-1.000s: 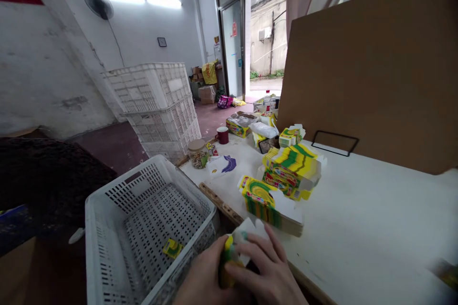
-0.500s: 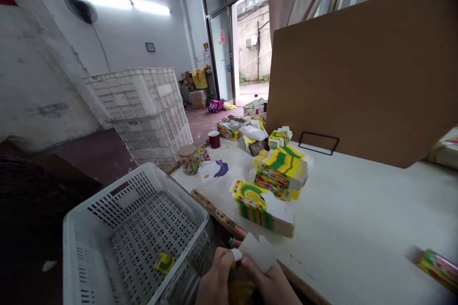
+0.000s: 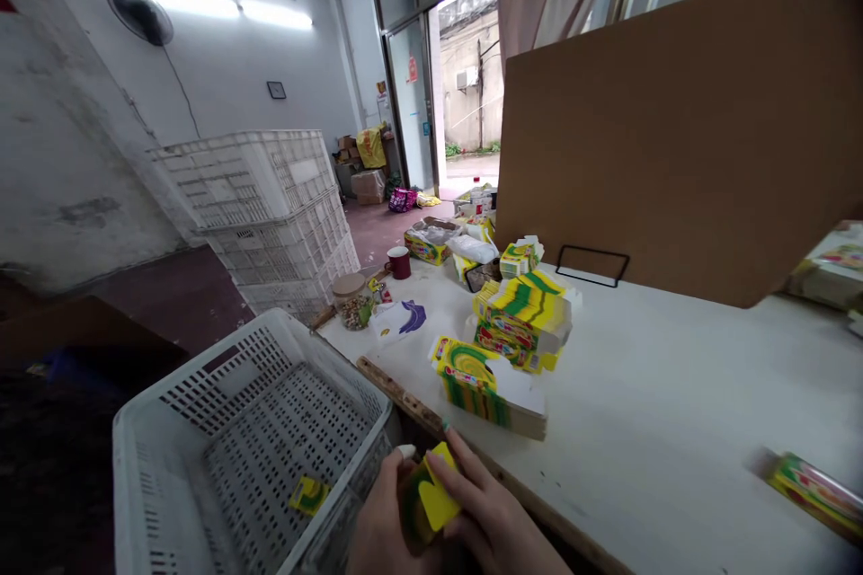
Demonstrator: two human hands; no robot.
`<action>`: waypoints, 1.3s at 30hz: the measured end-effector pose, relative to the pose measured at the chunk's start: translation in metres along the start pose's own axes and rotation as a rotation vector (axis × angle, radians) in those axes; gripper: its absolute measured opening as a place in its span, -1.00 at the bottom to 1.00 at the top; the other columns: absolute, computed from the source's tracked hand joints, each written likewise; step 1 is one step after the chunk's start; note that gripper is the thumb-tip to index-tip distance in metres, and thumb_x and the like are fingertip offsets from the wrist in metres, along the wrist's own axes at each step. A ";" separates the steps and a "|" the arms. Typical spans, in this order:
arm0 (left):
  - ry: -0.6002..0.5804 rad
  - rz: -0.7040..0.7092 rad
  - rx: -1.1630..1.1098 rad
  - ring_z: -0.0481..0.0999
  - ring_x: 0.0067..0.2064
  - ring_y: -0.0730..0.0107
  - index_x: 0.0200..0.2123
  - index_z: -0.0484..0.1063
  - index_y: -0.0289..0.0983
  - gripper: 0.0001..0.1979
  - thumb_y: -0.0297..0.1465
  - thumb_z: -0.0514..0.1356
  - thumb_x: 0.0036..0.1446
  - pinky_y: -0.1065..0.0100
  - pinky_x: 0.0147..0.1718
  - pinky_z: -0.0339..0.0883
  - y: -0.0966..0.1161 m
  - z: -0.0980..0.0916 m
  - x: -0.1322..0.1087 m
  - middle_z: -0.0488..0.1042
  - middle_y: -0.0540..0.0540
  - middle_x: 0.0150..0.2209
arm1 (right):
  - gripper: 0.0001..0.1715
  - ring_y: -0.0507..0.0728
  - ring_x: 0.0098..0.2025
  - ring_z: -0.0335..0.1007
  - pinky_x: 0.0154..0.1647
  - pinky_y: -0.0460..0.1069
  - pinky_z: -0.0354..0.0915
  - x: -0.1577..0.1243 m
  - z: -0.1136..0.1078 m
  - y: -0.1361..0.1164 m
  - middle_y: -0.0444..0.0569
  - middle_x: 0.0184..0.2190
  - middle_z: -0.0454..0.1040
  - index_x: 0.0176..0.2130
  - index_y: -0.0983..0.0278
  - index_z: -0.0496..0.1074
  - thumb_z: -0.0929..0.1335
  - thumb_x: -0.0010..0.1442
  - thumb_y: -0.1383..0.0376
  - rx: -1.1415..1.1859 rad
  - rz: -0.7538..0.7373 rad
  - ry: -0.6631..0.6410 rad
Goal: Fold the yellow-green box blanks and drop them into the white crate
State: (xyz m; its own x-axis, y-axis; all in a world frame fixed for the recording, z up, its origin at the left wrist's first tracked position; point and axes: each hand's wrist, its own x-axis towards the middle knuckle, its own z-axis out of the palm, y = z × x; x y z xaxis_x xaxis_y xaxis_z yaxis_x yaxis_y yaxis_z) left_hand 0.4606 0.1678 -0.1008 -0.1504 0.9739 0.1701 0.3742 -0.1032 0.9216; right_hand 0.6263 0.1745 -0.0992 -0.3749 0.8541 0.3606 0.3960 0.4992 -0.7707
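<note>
Low in the view, my left hand (image 3: pixel 386 517) is closed round a small yellow-and-green cardboard box (image 3: pixel 440 503). A white covering shows on one of its digits. My right hand (image 3: pixel 495 517) grips the same box from the right, fingers lying over its yellow flap. The box is held in front of the table edge, and its lower part is hidden by my hands. Beyond it on the table lies a row of flat yellow-green cartons (image 3: pixel 482 382), with another stack of cartons (image 3: pixel 522 319) behind. One small yellow box (image 3: pixel 309 495) rests in the grey plastic crate (image 3: pixel 253 395) to the left.
A wooden strip (image 3: pixel 404 397) edges the white table (image 3: pixel 647 377). Farther back are a lidded jar (image 3: pixel 351 304), a dark red mug (image 3: pixel 399 263) and a large brown cardboard sheet (image 3: pixel 661 135). White crates (image 3: pixel 270 216) stand stacked at left. A colourful pack (image 3: pixel 819 490) lies at right.
The white inside of the carton flap was facing up between my hands; now its yellow outside shows, folded over. My right fingers have moved onto the flap. The view has shifted slightly.
</note>
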 end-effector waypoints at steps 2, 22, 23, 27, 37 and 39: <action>-0.051 0.015 0.052 0.54 -0.18 0.03 -0.05 0.33 -0.19 -0.34 -0.17 0.41 -0.27 0.15 -0.18 0.38 0.004 -0.009 0.001 0.53 -0.18 -0.19 | -0.60 0.28 0.29 0.17 0.19 0.09 0.27 0.001 -0.007 -0.006 0.19 0.33 0.10 0.07 0.19 0.47 0.29 0.26 0.32 -0.001 0.017 -0.055; 0.424 0.064 0.401 0.16 0.25 -0.29 0.20 0.10 -0.39 -0.02 -0.05 0.37 -0.20 -0.18 0.20 0.03 -0.014 -0.062 0.055 0.21 -0.44 0.20 | -0.75 0.34 -0.08 0.31 -0.02 0.22 0.28 0.054 -0.065 0.030 0.20 -0.14 0.42 -0.13 0.32 0.50 0.36 0.20 0.28 -0.620 0.411 0.501; 0.363 0.059 0.338 0.20 0.24 -0.24 0.19 0.11 -0.36 -0.08 -0.04 0.35 -0.16 -0.16 0.19 0.08 -0.018 -0.060 0.054 0.23 -0.41 0.19 | -0.83 0.32 -0.12 0.32 -0.06 0.20 0.28 0.058 -0.067 0.033 0.18 -0.19 0.43 -0.20 0.32 0.52 0.35 0.21 0.32 -0.656 0.446 0.449; 0.074 -0.044 0.096 0.28 0.21 -0.04 0.12 0.17 -0.24 -0.34 -0.12 0.29 0.01 -0.05 0.17 0.16 -0.030 -0.040 0.036 0.30 -0.28 0.18 | -0.84 0.27 -0.16 0.31 -0.10 0.12 0.25 0.065 -0.063 0.039 0.13 -0.26 0.44 -0.25 0.33 0.49 0.29 0.23 0.42 -0.659 0.454 0.391; -0.124 -0.082 -0.093 0.41 0.12 0.05 0.05 0.32 -0.24 -0.49 -0.20 0.29 0.05 -0.01 0.10 0.27 -0.028 -0.015 0.023 0.44 -0.26 0.08 | -0.92 0.26 -0.19 0.32 -0.13 0.09 0.23 0.069 -0.067 0.033 0.07 -0.32 0.43 -0.36 0.27 0.36 0.38 0.15 0.36 -0.564 0.434 0.411; -0.174 -0.115 -0.172 0.42 0.12 0.05 0.05 0.33 -0.24 -0.48 -0.20 0.31 0.04 0.01 0.09 0.29 -0.029 -0.011 0.022 0.45 -0.27 0.08 | -0.92 0.22 -0.26 0.34 -0.22 0.05 0.23 0.068 -0.067 0.024 0.03 -0.35 0.44 -0.34 0.26 0.30 0.34 0.17 0.37 -0.529 0.441 0.427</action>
State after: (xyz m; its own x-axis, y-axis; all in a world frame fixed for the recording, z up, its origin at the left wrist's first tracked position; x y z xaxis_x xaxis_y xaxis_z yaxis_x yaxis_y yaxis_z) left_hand 0.4361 0.1897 -0.1200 -0.0179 0.9998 0.0123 0.2008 -0.0085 0.9796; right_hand 0.6671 0.2543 -0.0581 0.2184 0.9173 0.3329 0.8167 0.0149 -0.5769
